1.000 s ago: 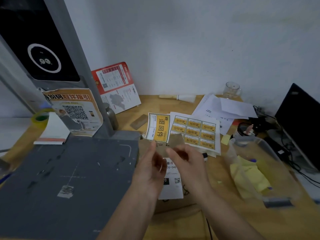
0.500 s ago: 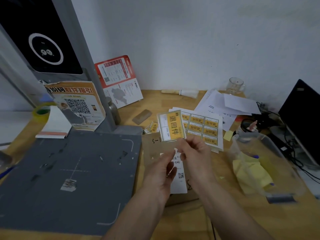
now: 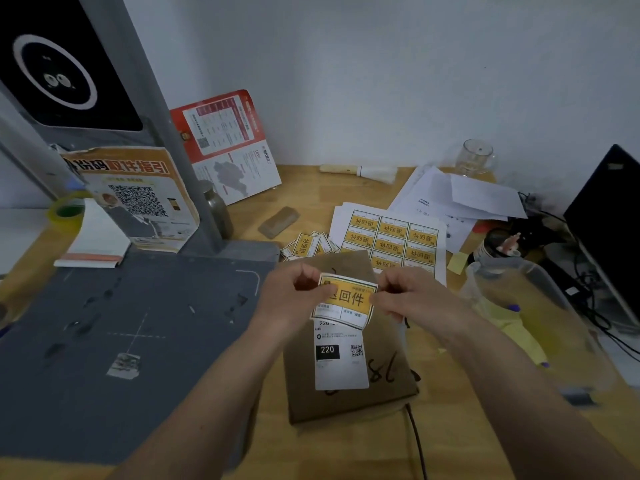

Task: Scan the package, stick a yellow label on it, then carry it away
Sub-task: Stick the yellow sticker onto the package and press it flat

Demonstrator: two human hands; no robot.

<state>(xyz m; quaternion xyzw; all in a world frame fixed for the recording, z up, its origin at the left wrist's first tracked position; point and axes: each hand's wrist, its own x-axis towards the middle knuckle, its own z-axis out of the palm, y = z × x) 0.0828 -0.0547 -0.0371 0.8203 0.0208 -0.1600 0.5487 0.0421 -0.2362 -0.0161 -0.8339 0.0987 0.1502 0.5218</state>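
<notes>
Both hands pinched one yellow label [image 3: 348, 299] just above the brown package [image 3: 349, 375], the left hand [image 3: 289, 299] gripping its left edge and the right hand [image 3: 407, 299] its right. The package lay flat on a wooden desk [image 3: 478, 441] against a pale wall [image 3: 381, 64], right of a grey scanner mat [image 3: 104, 341], with a sheet of labels [image 3: 393, 242] on its far side and a clear plastic tub [image 3: 530, 317] to its right

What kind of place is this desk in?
Probably a parcel pickup or courier station. A scanner stand rises over a grey mat, a brown package carries a shipping slip, and both hands hold a yellow label above it.
</notes>
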